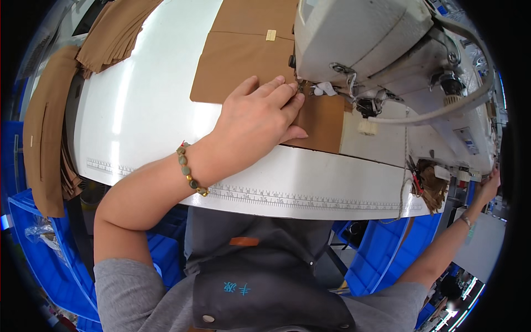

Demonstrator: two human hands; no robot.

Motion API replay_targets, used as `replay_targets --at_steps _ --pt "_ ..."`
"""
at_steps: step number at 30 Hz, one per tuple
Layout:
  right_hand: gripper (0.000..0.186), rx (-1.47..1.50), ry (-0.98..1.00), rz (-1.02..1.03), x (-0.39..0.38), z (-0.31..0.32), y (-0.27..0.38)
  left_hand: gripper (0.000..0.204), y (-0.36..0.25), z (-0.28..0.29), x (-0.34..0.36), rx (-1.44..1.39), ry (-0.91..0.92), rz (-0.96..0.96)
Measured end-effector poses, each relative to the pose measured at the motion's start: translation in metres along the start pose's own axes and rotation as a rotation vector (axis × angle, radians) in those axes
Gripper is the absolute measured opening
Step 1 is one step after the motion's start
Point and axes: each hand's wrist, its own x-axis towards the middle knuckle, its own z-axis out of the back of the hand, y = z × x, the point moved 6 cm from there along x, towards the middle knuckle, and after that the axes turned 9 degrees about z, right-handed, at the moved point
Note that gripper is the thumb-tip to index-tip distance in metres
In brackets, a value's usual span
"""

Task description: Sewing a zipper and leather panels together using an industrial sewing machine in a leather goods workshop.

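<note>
Centrally, a glossy white table (160,83) spreads across the view. From one to three o'clock stands a white sewing machine (365,44). At twelve o'clock lies the cloth being worked, a brown fabric piece (238,66), flat on the table and reaching right to the machine; more brown cloth (326,124) shows just below the needle area, possibly the same piece. Out at nine o'clock, long brown pieces (41,133) drape over the table's edge, and at eleven a fanned brown stack (119,36) waits or rests finished, which is unclear. Just above centre, the left hand (264,113) lies palm down on the cloth, fingers slightly spread, thumb apart, pinching nothing visible. Far off at three o'clock, the right hand (491,182) is beside the machine's end; its grip cannot be told. Smallest, a pale tag (270,35) sits on a line crossing the fabric. The piece seems partway through: tag in place, cloth not yet clear of the machine, any remaining stitching hidden
</note>
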Motion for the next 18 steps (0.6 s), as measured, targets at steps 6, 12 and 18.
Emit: replay_targets --at_steps 6,12,18 --pt "0.048 -0.208 0.042 0.175 -0.011 -0.023 0.054 0.057 -0.001 0.001 0.0 0.012 -0.004 0.005" --pt "0.047 0.218 -0.139 0.164 -0.1 -0.059 0.018 0.055 -0.001 0.0 0.0 0.032 -0.008 0.008" --pt "0.044 0.34 -0.178 0.137 -0.107 -0.074 0.024 0.054 -0.03 0.002 -0.002 0.089 -0.022 -0.104"
